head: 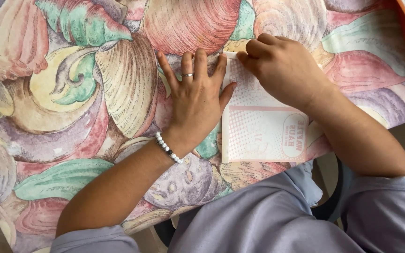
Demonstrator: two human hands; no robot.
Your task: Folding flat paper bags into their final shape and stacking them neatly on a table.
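Pink-and-white printed paper sheet (pixel 263 126) lay flat on the shell-patterned cloth surface (pixel 71 93), left hand (pixel 195 100) pressed on its left edge with fingers spread apart, right hand (pixel 282 68) pinched its top corner, fingers together.

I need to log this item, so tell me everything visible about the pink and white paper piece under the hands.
The paper piece is a flat, thin rectangular sheet, looking like a paper bag or wrapper, white with a pink dotted pattern, a pink border and an oval label with print. It lies on the shell-patterned tablecloth near the table's edge. The left hand lies flat, its fingers spread, at the paper's left edge; the right hand presses its far upper end with curled fingers.
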